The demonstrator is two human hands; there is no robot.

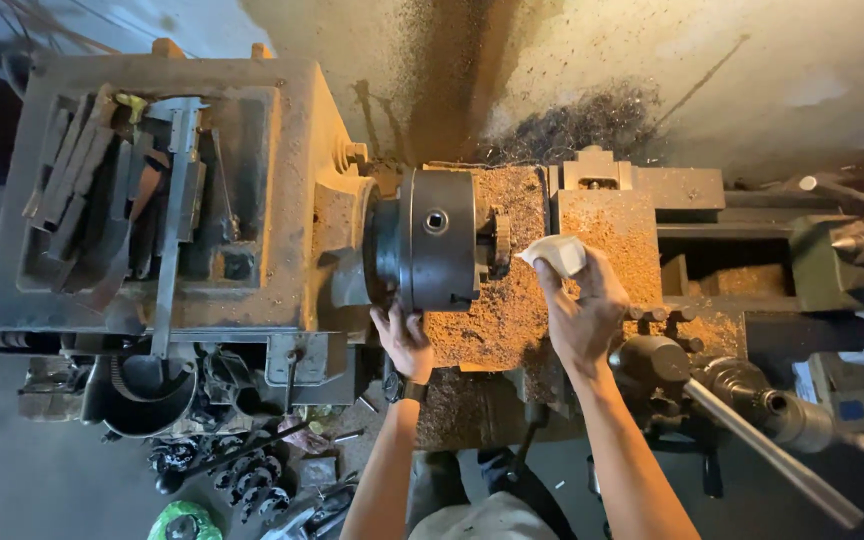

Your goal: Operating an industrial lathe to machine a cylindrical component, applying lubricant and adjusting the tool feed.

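A big, old, rusty grey metal lathe (252,190) fills most of the view. Its flat bed, the surface (512,300), is covered in brown metal shavings. On top of the machine sits a tray of long dark metal tools (112,200). In the middle is the round black steel chuck (432,250), and a small round part (500,240) sticks out of its front.

The left hand (402,340) rests on the bottom edge of the chuck, fingers spread flat against it, holding nothing. The right hand (584,315) is just beside the small part, its grip pinching a folded white cloth (557,255) between thumb and fingers. The cloth is close to the part, but I cannot tell if it touches.

The shavings lie thick everywhere, so cleaning looks far from done, and the part sits tight in the chuck
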